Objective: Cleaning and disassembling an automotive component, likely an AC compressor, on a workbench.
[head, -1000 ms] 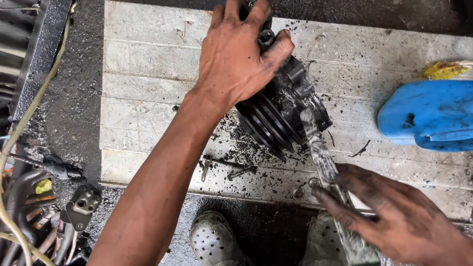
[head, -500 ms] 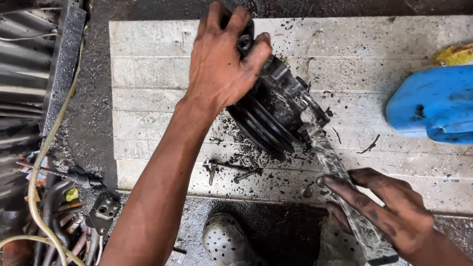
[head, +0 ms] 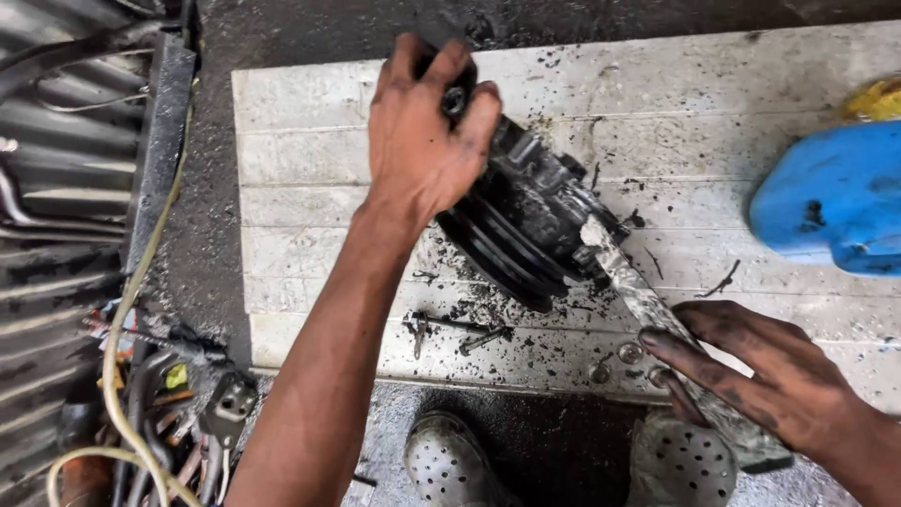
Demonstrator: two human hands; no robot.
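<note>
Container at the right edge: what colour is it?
Blue container, with a yellow part above; head view.

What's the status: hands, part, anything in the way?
Left hand grips black compressor on white board. Right hand holds grimy bar, tip against compressor. Loose bolts just below it, blue container at right.
</note>
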